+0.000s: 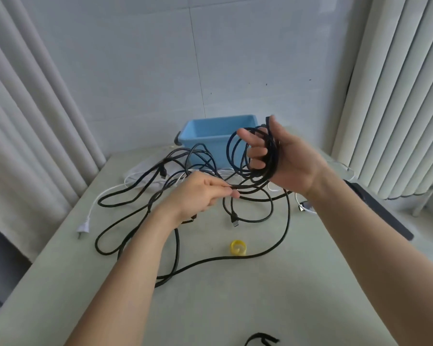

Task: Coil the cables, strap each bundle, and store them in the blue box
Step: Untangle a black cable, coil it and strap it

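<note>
My right hand (283, 158) is raised in front of the blue box (210, 136) and grips several loops of a black cable coil (238, 158) across its palm. My left hand (200, 193) pinches a free stretch of the same black cable just below the coil. Loose black cables (135, 221) sprawl over the table, one ending in a USB plug (234, 219). A white cable with a mains plug (84, 227) lies at the left. A rolled yellow strap (238, 247) sits on the table near the front. A black strap (260, 339) shows at the bottom edge.
The pale table (260, 295) stands against a grey wall, with curtains on both sides. A dark flat bar (383, 211) lies along the table's right edge. More white cable (308, 208) lies beneath my right forearm.
</note>
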{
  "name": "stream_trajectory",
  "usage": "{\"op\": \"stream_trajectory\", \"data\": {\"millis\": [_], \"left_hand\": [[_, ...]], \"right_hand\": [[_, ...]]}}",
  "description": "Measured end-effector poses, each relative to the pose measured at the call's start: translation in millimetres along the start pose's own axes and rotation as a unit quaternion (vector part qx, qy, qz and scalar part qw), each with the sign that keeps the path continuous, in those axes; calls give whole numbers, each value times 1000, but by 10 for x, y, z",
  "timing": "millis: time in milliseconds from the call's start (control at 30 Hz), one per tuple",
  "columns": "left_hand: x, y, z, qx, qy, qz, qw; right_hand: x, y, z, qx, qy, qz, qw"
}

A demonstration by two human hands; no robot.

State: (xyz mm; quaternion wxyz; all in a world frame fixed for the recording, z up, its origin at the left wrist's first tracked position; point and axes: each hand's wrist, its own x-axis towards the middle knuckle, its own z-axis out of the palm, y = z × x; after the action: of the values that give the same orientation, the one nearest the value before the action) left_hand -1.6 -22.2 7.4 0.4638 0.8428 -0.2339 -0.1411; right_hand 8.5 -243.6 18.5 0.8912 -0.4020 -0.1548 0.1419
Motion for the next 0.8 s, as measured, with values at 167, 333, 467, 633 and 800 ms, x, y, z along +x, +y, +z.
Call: {"op": "stream_trajectory", "data": {"millis": [167,333,467,633,800], "left_hand": [[-13,-19,19,-50,16,-51,997],[83,-78,73,-228,-5,8,974],[83,-113,105,-211,59,79,972],[71,-55,173,-262,22,100,960],[44,-4,144,-165,18,112,980]], "right_hand": [[-30,86,61,-130,-9,-4,991],[-19,189,46,-97,-116,61,987],[-47,231,51,-172,-118,106,972],[-104,236,-29,-232,-85,122,961],[-101,296,-38,-203,-123,141,961]]}}
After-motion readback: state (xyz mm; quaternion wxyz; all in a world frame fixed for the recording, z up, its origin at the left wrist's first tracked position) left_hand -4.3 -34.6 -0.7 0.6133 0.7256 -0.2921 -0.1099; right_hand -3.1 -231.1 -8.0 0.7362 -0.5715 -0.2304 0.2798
